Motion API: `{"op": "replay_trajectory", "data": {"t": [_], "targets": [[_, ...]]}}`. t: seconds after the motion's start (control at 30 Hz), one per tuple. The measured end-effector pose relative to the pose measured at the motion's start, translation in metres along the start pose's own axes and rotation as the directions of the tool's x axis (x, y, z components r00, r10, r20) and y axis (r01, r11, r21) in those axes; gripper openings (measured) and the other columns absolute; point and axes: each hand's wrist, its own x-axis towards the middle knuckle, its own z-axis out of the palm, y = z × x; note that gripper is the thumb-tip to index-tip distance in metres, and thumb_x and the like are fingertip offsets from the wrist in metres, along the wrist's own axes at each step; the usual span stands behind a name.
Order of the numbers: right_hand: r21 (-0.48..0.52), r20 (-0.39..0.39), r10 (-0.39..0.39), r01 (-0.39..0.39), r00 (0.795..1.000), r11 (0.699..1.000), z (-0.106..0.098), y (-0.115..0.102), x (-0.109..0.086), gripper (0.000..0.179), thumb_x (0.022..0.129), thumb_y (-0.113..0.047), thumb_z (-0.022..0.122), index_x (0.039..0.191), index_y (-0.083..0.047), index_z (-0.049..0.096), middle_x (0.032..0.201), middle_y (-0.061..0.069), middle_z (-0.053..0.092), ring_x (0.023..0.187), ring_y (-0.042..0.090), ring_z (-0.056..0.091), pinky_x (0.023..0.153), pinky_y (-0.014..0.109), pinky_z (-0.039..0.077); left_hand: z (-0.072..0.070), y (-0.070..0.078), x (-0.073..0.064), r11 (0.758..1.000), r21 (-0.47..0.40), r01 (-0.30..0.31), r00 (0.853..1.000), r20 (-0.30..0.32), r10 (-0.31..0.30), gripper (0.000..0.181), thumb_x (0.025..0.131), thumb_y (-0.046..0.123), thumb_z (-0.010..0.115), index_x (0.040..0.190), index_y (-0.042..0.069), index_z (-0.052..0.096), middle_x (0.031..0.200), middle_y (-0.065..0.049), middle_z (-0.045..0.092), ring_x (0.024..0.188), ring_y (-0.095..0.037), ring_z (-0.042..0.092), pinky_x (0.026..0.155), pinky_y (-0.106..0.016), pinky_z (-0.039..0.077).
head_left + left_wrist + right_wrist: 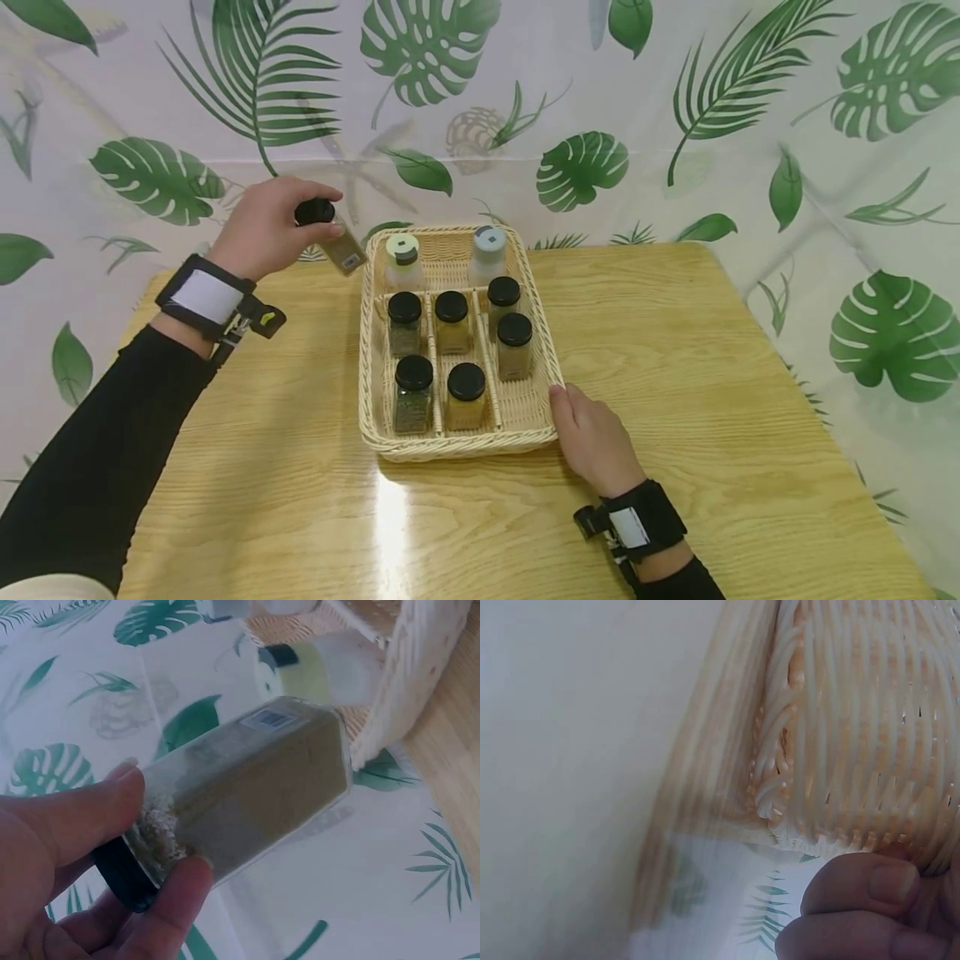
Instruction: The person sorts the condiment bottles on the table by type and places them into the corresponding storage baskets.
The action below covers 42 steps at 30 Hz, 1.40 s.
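Observation:
My left hand (258, 225) pinches a spice jar (343, 248) near its black lid, holding it tilted in the air just left of a wicker basket (459, 447). In the left wrist view, thumb and fingers lie on either side of the lid end of the jar (255, 784), which holds brownish powder. At the basket's near right corner, my right hand (596, 433) grips the rim, the thumb on top. Curled fingers (862, 900) show against the woven wall (855, 735) in the right wrist view; part of that hand is out of frame.
Several black-lidded jars (467, 400) stand in the basket's divided compartments. In its far section are a bottle with a yellowish cap (402, 246) and one with a pale blue cap (490, 242). The wooden table (637, 333) meets a leaf-patterned cloth (487, 125) behind.

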Motion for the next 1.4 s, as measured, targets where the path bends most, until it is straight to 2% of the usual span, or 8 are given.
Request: {"op": "replay_trajectory", "data": {"t": [0.23,0.5,0.73,0.97,1.23,1.4], "targets": [[-0.001,0.009,0.006,-0.006,1.000,1.000,0.000,0.001,0.000,0.051,0.104,-0.046,0.019,0.079,-0.011,0.046,0.060,0.002,0.030,0.049,0.016,0.029,0.046,0.030,0.026,-0.002,0.027,0.001,0.995,-0.027,-0.094,0.995,0.029,0.095,0.041,0.088,0.018,0.069,0.126,0.005,0.060,0.115,-0.014,0.060,0.097,-0.026,0.055,0.078,-0.043,0.045],[0.005,0.001,-0.008,0.008,1.000,1.000,0.000,0.002,0.002,0.052,0.104,-0.047,0.018,0.078,-0.010,0.045,0.060,0.002,0.030,0.049,0.016,0.028,0.046,0.030,0.025,-0.001,0.061,-0.001,0.973,-0.074,-0.219,0.975,0.020,0.221,0.041,0.085,0.018,0.072,0.124,0.007,0.061,0.111,-0.008,0.061,0.096,-0.021,0.054,0.079,-0.040,0.043],[0.005,-0.003,-0.016,0.016,1.000,1.000,0.001,0.003,0.002,0.052,0.104,-0.047,0.019,0.077,-0.010,0.044,0.059,0.001,0.029,0.049,0.015,0.026,0.046,0.030,0.024,0.002,0.087,-0.004,0.945,-0.104,-0.309,0.950,0.016,0.312,0.040,0.084,0.016,0.073,0.121,0.006,0.063,0.114,-0.007,0.061,0.100,-0.018,0.054,0.082,-0.039,0.044],[0.015,-0.009,-0.021,0.022,1.000,1.000,0.000,0.003,0.002,0.051,0.104,-0.046,0.020,0.076,-0.010,0.044,0.058,0.001,0.029,0.048,0.014,0.026,0.045,0.030,0.024,0.010,0.110,-0.006,0.921,-0.121,-0.369,0.927,0.022,0.374,0.038,0.084,0.017,0.073,0.120,0.007,0.064,0.110,-0.005,0.061,0.092,-0.015,0.053,0.076,-0.036,0.044],[0.020,0.001,-0.020,0.020,1.000,1.000,-0.001,0.005,0.002,0.050,0.104,-0.045,0.020,0.077,-0.011,0.044,0.059,0.000,0.028,0.049,0.015,0.028,0.046,0.030,0.025,0.024,0.134,-0.010,0.880,-0.151,-0.451,0.888,0.029,0.460,0.041,0.081,0.018,0.075,0.119,0.008,0.064,0.102,-0.003,0.061,0.086,-0.014,0.052,0.074,-0.034,0.044],[0.024,0.004,-0.021,0.021,1.000,0.999,-0.001,0.005,0.001,0.051,0.104,-0.045,0.019,0.078,-0.011,0.045,0.060,0.000,0.028,0.049,0.016,0.030,0.046,0.030,0.025,0.037,0.144,-0.010,0.858,-0.173,-0.484,0.867,0.042,0.497,0.038,0.081,0.018,0.075,0.117,0.008,0.065,0.105,-0.003,0.061,0.085,-0.014,0.053,0.075,-0.032,0.045]]}}
